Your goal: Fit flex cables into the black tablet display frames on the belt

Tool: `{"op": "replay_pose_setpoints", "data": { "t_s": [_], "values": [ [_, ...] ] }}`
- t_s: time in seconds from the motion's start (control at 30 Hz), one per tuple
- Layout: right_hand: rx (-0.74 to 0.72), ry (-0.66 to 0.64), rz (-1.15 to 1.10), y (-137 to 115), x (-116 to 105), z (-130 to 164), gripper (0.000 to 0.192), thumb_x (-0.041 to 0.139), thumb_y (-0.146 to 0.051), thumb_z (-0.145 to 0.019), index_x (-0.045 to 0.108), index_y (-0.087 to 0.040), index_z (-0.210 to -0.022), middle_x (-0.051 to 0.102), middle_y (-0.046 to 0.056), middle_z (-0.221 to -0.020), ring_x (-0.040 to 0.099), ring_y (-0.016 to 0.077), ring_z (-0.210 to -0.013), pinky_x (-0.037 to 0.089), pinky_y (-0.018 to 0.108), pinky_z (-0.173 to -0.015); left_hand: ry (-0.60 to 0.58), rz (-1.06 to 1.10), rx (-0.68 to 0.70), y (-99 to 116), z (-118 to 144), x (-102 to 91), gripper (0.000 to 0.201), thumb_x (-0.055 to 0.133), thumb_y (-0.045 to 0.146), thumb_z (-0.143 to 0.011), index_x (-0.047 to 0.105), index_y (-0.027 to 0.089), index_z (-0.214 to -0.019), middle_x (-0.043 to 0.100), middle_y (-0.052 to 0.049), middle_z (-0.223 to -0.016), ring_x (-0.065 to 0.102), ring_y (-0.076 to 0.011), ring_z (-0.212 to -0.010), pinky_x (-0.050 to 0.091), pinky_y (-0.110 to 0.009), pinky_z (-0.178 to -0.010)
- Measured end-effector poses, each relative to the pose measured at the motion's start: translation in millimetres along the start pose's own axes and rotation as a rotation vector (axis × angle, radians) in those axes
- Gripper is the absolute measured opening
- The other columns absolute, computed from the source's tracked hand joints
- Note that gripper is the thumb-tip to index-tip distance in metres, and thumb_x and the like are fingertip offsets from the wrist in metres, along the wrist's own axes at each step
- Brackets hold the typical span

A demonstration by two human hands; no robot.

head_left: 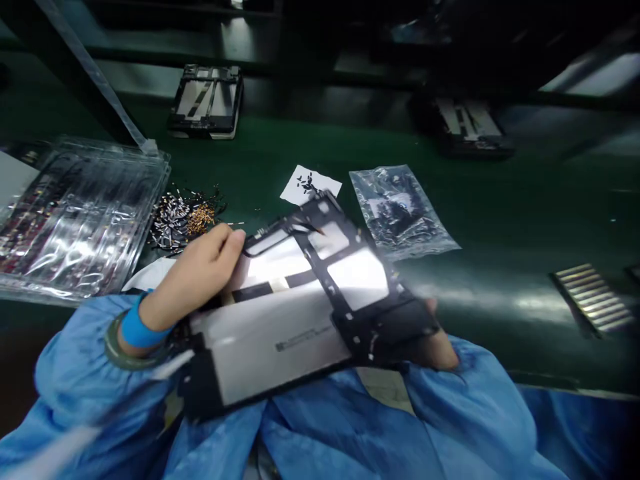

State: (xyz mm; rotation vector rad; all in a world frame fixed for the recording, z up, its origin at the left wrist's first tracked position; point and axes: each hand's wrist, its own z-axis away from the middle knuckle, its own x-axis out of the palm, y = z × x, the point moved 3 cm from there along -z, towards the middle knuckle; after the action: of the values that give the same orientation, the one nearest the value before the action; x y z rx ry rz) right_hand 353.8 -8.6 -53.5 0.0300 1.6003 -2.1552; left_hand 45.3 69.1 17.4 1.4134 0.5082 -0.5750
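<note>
Both my hands grip the open tablet chassis above my lap.

My left hand curls closed over the tablet chassis far-left edge; my right hand clasps its near-right corner from beneath. The chassis tilts, black frame and pale panels exposed, just nearer than the paper scrap.

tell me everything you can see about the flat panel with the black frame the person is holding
The flat rectangular panel with a black frame is thin, with a pale grey glossy face that reflects light and a small dark printed label. A black perforated bracket crosses its upper half, leaving bright window-like openings. It is tilted, held above the blue-sleeved lap at the green belt's near edge. The left hand grips its upper left edge; the right hand holds the right corner from beneath. Motion blur hides finer detail.
</note>
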Motion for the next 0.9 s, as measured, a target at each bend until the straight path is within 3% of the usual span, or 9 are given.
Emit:
{"op": "replay_pose_setpoints", "data": {
  "t_s": [0.1,0.17,0.23,0.37,0.47,0.57,0.67,0.73,0.9],
  "values": [
    [-0.008,-0.024,-0.116,-4,8,4,0.094,0.043,-0.088,-0.07,0.048,-0.022,-0.137,0.067,0.01,-0.101,0.063,0.0231,-0.072,0.05,0.032,-0.055,-0.041,-0.239,0.106,2,11,11.1,0.028,0.043,0.047,-0.089,0.046,0.024,-0.075,0.054,0.001,-0.065,0.049,-0.018,-0.057,0.031,-0.032,-0.055],
    [0.006,-0.007,-0.219,-10,13,9,0.084,0.063,-0.073,-0.071,0.049,-0.022,-0.136,0.067,0.01,-0.107,0.065,0.0235,-0.082,0.053,0.031,-0.066,-0.01,-0.285,0.124,-1,13,16.3,0.027,0.042,0.048,-0.091,0.046,0.024,-0.08,0.056,0.0,-0.069,0.05,-0.0185,-0.059,0.032,-0.032,-0.057],
    [0.002,0.046,-0.297,-16,14,13,0.075,0.068,-0.063,-0.073,0.051,-0.022,-0.133,0.067,0.009,-0.109,0.065,0.0233,-0.087,0.054,0.032,-0.075,0.055,-0.274,0.166,-4,14,16.3,0.028,0.04,0.046,-0.094,0.047,0.023,-0.078,0.056,-0.001,-0.071,0.052,-0.019,-0.064,0.036,-0.033,-0.06],
    [0.054,0.104,-0.322,-27,6,13,0.072,0.07,-0.061,-0.072,0.051,-0.023,-0.13,0.068,0.005,-0.087,0.059,0.0176,-0.062,0.047,0.029,-0.053,0.267,-0.189,0.344,-5,20,1.6,0.023,0.042,0.036,-0.095,0.051,0.022,-0.08,0.06,-0.006,-0.088,0.057,-0.0211,-0.09,0.044,-0.036,-0.085],
    [0.029,0.215,-0.32,-42,-9,-6,0.058,0.068,-0.057,-0.073,0.055,-0.023,-0.118,0.056,-0.003,-0.062,0.035,0.0087,-0.038,0.026,0.025,-0.034,0.45,-0.039,0.31,-10,29,-12.6,0.02,0.045,0.035,-0.096,0.057,0.02,-0.095,0.062,-0.007,-0.1,0.059,-0.02,-0.099,0.046,-0.037,-0.093],
    [-0.141,0.46,-0.418,-76,-27,-48,0.027,0.066,-0.044,-0.076,0.054,-0.021,-0.086,0.044,-0.008,-0.052,0.026,0.004,-0.033,0.015,0.024,-0.03,0.475,0.293,0.18,-21,34,-15.5,0.022,0.048,0.039,-0.096,0.058,0.02,-0.101,0.064,-0.004,-0.099,0.064,-0.0164,-0.089,0.051,-0.034,-0.085],
    [-0.185,0.527,-0.51,-112,-37,-117,0.015,0.057,-0.03,-0.085,0.049,-0.021,-0.076,0.044,-0.008,-0.057,0.035,0.0015,-0.037,0.022,0.021,-0.035,0.375,0.607,0.126,-29,33,-8.5,0.024,0.054,0.043,-0.093,0.057,0.02,-0.101,0.064,-0.001,-0.091,0.066,-0.0128,-0.073,0.055,-0.029,-0.073],
    [-0.204,0.637,-0.486,-128,-44,-168,0.015,0.057,-0.03,-0.085,0.046,-0.024,-0.075,0.043,-0.008,-0.056,0.034,0.0039,-0.038,0.024,0.02,-0.034,0.341,0.695,0.116,-33,33,-4.4,0.027,0.058,0.045,-0.091,0.057,0.019,-0.1,0.065,0.0,-0.085,0.065,-0.0114,-0.067,0.055,-0.026,-0.067],
    [-0.131,0.622,-0.231,-122,-52,-278,0.028,0.044,-0.048,-0.093,0.049,-0.025,-0.078,0.041,-0.006,-0.053,0.04,0.0102,-0.04,0.031,0.023,-0.034,0.343,0.694,0.111,-39,34,-0.9,0.027,0.061,0.044,-0.089,0.06,0.018,-0.099,0.067,0.0,-0.079,0.066,-0.0099,-0.065,0.055,-0.022,-0.065]
  ]
}}
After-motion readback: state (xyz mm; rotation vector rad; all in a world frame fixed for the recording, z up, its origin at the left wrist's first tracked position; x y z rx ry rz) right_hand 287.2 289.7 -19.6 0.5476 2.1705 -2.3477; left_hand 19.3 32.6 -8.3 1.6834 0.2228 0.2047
